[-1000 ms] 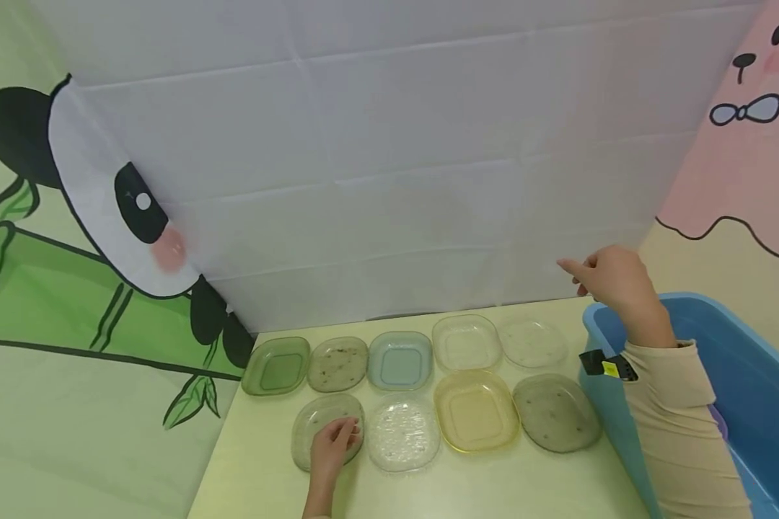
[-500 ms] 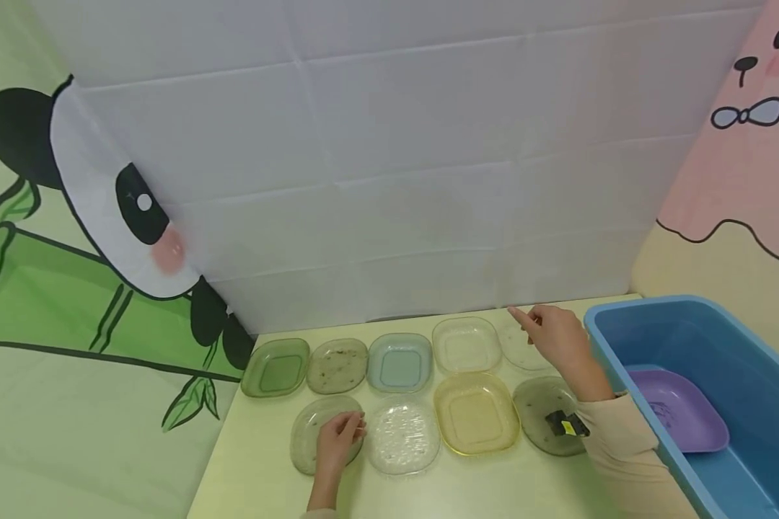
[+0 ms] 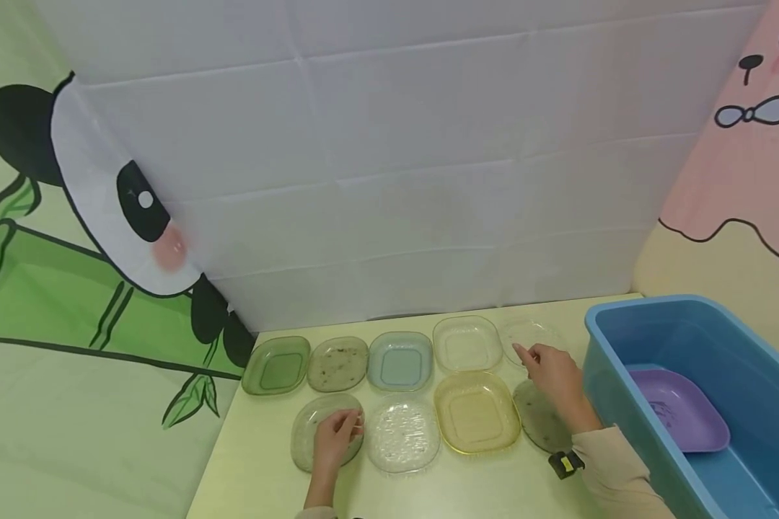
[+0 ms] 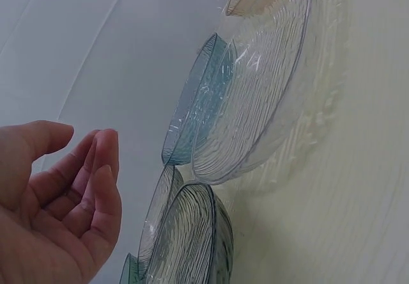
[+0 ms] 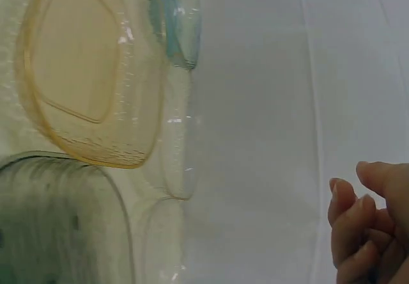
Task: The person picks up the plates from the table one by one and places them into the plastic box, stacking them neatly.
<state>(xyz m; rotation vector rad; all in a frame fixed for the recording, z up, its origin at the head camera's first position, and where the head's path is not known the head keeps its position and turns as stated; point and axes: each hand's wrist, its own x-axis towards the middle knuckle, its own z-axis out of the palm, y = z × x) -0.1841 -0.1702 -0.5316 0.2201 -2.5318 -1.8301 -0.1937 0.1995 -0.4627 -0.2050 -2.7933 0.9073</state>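
Note:
My left hand (image 3: 333,440) hovers over the grey-green plate (image 3: 304,436) at the front left. In the left wrist view its loosely bent fingers hold nothing, and the clear ribbed plate (image 4: 255,98) lies beyond. Above the dark grey plate (image 3: 540,422), at the right end of the front row, is my right hand (image 3: 555,375). The right wrist view shows its fingers loosely curled with nothing between them. The yellow plate (image 3: 477,412) lies left of that hand. A faint clear plate (image 3: 529,333) lies just behind it.
The back row also has a green plate (image 3: 275,366), a speckled plate (image 3: 337,364), a blue plate (image 3: 399,362) and a clear square plate (image 3: 467,344). A deep blue tub (image 3: 623,375) stands at the right, with a purple plate (image 3: 688,414) inside. A white curtain (image 3: 389,180) hangs behind.
My right hand has come from above the tub's edge leftward and down over the plates, uncovering the purple plate in the tub. My left hand has hardly moved. The plates lie unchanged.

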